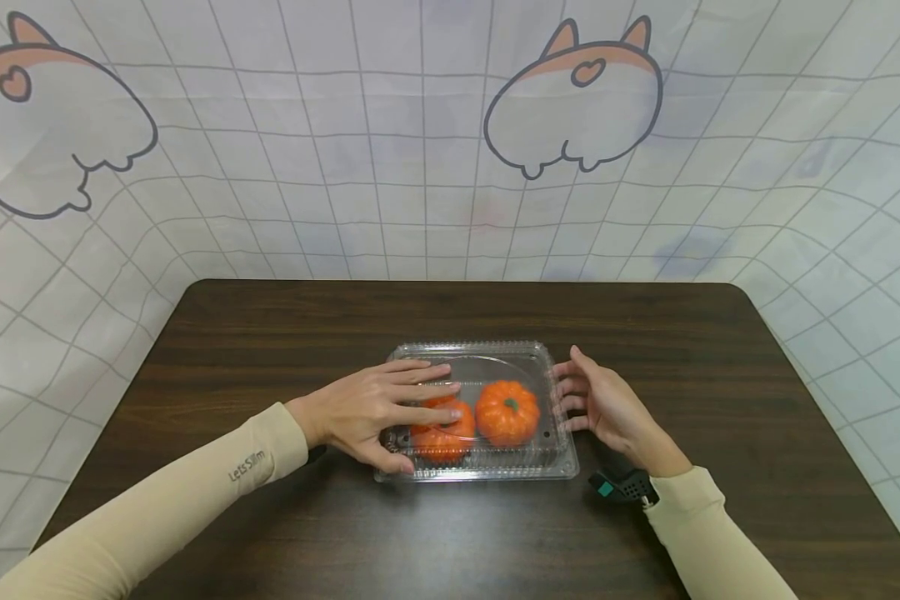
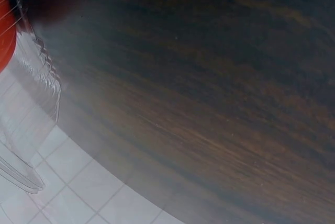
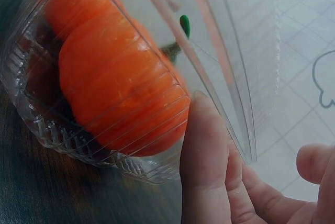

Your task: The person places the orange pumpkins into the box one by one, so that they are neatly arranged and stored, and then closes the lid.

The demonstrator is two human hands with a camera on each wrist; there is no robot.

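A clear plastic clamshell box [image 1: 487,472] lies in the middle of the table, its lid over two small orange pumpkins. One pumpkin [image 1: 507,413] with a green stem sits at the right; the other pumpkin [image 1: 444,437] is partly covered by my left fingers. My left hand [image 1: 382,406] rests on the lid's left part with fingers spread and fairly straight. At the right side of the box my right hand [image 1: 607,408] has its fingertips at the rim, thumb raised and apart. The right wrist view shows its fingers [image 3: 205,156] alongside the rim, close to a pumpkin [image 3: 123,85].
The dark wooden table [image 1: 285,517] extends around the box on all sides. Behind it hangs a white gridded cloth [image 1: 390,167] with cartoon animal prints. A black wrist device [image 1: 622,485] with a green patch sits at my right wrist.
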